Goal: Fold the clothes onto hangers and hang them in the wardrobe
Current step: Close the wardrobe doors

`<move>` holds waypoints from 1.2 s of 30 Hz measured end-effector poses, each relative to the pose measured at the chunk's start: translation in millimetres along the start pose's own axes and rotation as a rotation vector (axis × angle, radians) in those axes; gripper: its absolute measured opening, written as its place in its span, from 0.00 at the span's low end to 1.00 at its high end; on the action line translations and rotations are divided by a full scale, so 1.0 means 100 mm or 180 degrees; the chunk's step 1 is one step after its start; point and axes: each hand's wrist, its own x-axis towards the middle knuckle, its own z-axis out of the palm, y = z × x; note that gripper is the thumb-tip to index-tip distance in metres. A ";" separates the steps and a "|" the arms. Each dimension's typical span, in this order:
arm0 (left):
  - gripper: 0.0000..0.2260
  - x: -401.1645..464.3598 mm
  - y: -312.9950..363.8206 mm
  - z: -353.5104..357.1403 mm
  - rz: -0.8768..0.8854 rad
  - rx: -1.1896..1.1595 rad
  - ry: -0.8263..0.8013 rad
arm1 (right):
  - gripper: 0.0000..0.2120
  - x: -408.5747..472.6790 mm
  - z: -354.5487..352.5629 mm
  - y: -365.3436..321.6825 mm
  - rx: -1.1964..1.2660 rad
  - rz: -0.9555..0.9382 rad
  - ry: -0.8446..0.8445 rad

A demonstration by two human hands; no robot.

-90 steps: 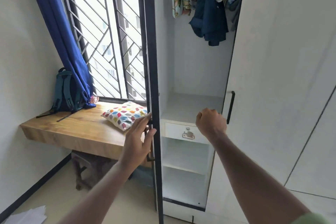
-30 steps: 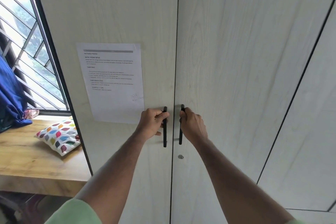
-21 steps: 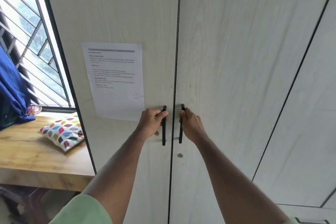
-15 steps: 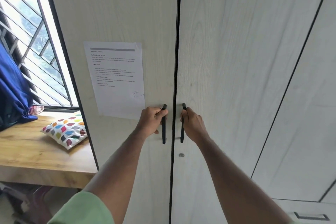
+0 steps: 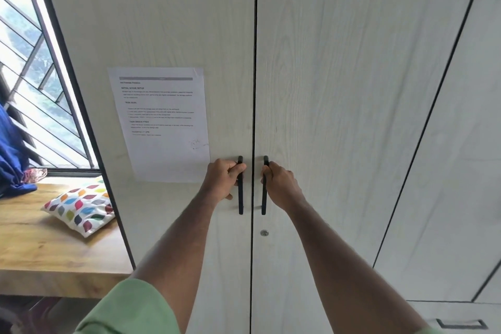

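The pale wood-grain wardrobe fills the view, its left door and right door closed edge to edge. My left hand grips the black bar handle of the left door. My right hand grips the black bar handle of the right door. A printed sheet of paper is stuck on the left door. No clothes or hangers show; the wardrobe's inside is hidden.
A wooden desk stands at the left with a colourful patterned cushion on it. Behind it is a barred window and a blue curtain. A small keyhole sits below the handles. Another wardrobe door lies to the right.
Three seconds ago the wardrobe stood open with hung clothes showing; both doors are now closed. Over the last second both hands have kept hold of the handles, and the view shifted only slightly.
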 end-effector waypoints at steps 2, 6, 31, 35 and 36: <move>0.13 0.07 -0.02 0.02 0.0010 0.0048 -0.0021 | 0.20 0.07 0.01 0.03 -0.0050 -0.0016 -0.0013; 0.12 0.10 -0.06 0.04 0.0013 0.0044 -0.0031 | 0.22 0.08 0.08 0.09 0.0043 -0.0060 0.0059; 0.23 -0.99 0.88 1.81 0.1390 0.1241 -0.1127 | 0.08 -1.79 -1.13 1.24 -0.1139 0.1883 0.0974; 0.22 -1.62 1.19 2.45 0.1815 0.1006 -0.1850 | 0.09 -2.74 -1.47 1.60 -0.1258 0.2560 0.1344; 0.22 -1.76 1.24 2.57 0.1920 0.0954 -0.1990 | 0.10 -2.95 -1.51 1.63 -0.1271 0.2702 0.1416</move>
